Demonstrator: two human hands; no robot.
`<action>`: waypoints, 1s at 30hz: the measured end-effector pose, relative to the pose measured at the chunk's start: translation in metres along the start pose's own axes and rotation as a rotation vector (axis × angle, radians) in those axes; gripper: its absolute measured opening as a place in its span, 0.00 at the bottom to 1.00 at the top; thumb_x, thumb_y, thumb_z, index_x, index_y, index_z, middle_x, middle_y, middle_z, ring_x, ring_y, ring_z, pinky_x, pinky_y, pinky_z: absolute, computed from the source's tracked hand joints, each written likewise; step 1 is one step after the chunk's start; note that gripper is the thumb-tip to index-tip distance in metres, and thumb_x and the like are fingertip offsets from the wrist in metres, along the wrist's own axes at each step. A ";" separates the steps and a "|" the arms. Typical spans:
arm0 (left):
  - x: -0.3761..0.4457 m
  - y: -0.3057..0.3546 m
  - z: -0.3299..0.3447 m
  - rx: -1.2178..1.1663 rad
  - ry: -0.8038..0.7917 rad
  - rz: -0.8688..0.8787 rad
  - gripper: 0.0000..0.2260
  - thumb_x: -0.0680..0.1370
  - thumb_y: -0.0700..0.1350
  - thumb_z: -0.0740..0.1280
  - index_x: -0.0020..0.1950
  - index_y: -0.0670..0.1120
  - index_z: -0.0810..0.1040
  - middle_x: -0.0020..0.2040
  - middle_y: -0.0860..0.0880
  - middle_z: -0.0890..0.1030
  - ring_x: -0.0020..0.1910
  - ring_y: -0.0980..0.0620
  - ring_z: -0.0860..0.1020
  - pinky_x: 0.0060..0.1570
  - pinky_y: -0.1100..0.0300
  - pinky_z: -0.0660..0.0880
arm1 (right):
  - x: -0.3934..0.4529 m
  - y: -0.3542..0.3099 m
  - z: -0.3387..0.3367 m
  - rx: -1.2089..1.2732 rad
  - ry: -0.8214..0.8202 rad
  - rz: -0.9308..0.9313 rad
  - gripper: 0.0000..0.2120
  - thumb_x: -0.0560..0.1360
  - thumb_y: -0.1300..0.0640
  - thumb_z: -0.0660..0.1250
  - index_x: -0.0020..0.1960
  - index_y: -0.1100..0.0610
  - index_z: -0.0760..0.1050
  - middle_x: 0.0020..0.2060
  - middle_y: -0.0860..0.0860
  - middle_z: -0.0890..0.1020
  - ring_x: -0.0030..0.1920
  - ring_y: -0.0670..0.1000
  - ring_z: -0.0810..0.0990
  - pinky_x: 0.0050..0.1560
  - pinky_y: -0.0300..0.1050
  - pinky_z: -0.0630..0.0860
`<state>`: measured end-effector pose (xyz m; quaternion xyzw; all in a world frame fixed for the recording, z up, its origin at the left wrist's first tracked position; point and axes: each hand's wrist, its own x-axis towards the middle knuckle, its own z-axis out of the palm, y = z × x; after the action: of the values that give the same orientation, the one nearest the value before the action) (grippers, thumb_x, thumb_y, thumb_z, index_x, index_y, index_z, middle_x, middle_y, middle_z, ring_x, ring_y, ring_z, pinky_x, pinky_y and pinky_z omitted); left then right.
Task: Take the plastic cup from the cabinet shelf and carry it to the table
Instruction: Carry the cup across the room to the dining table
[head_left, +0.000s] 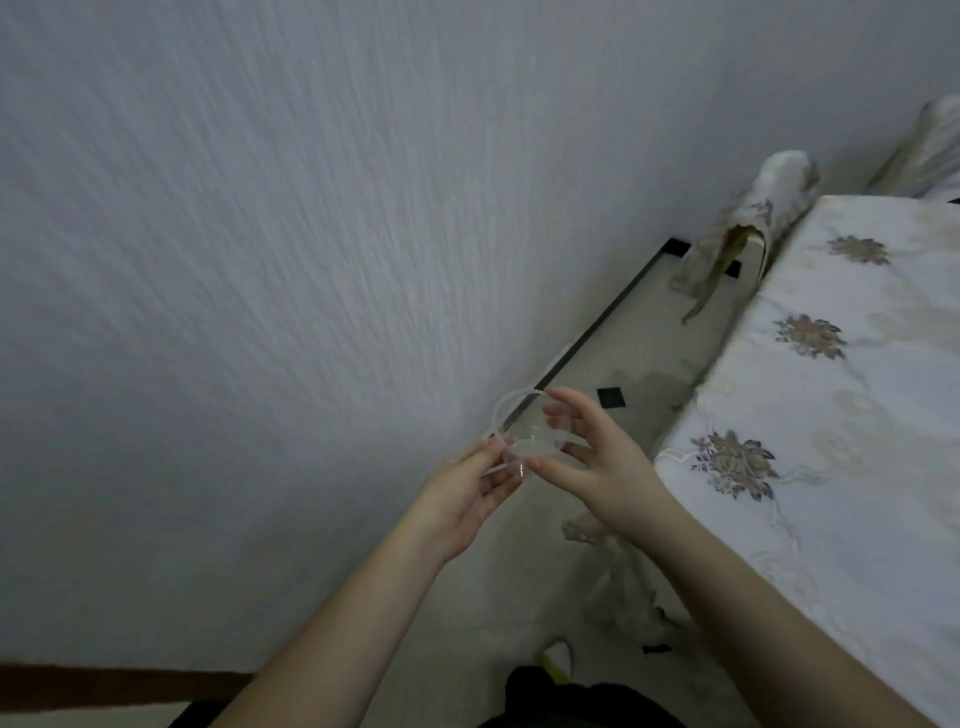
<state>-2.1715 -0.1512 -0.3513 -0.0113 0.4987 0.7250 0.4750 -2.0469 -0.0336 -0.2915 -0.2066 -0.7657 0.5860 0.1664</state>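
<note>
A clear plastic cup (524, 434) is held in the air in front of me, its open rim facing the camera. My left hand (467, 499) pinches the cup's lower left edge with thumb and fingers. My right hand (587, 457) curls around the cup's right side, fingers over the rim and thumb below. The cup is transparent, so its outline is faint against the wall and floor. No cabinet shelf is in view.
A textured white wall (260, 260) fills the left and top. A table with a white floral cloth (831, 389) stands at the right. Cloth-covered chairs (753, 223) stand behind it. Tiled floor (623, 364) runs between the wall and the table. My foot (556, 657) shows below.
</note>
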 end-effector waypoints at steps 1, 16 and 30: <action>0.013 0.002 0.008 0.010 -0.010 -0.016 0.07 0.78 0.40 0.66 0.52 0.39 0.81 0.44 0.44 0.86 0.40 0.51 0.84 0.41 0.60 0.81 | 0.009 0.004 -0.009 0.003 0.022 0.005 0.32 0.68 0.57 0.76 0.69 0.54 0.68 0.61 0.49 0.76 0.61 0.37 0.73 0.57 0.32 0.72; 0.142 0.022 0.118 0.199 -0.161 -0.201 0.06 0.78 0.37 0.64 0.49 0.38 0.81 0.43 0.44 0.87 0.40 0.50 0.85 0.42 0.57 0.82 | 0.083 0.052 -0.115 0.054 0.258 0.050 0.31 0.67 0.52 0.77 0.67 0.43 0.69 0.63 0.45 0.75 0.63 0.42 0.75 0.60 0.40 0.75; 0.265 0.022 0.181 0.411 -0.446 -0.401 0.09 0.81 0.40 0.61 0.53 0.39 0.80 0.47 0.42 0.85 0.43 0.50 0.84 0.45 0.58 0.81 | 0.135 0.075 -0.159 -0.008 0.607 0.227 0.33 0.67 0.54 0.78 0.68 0.49 0.68 0.63 0.48 0.75 0.62 0.39 0.74 0.60 0.41 0.75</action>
<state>-2.2491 0.1601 -0.3744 0.1452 0.5062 0.4866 0.6971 -2.0749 0.1846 -0.3217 -0.4565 -0.6557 0.5093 0.3199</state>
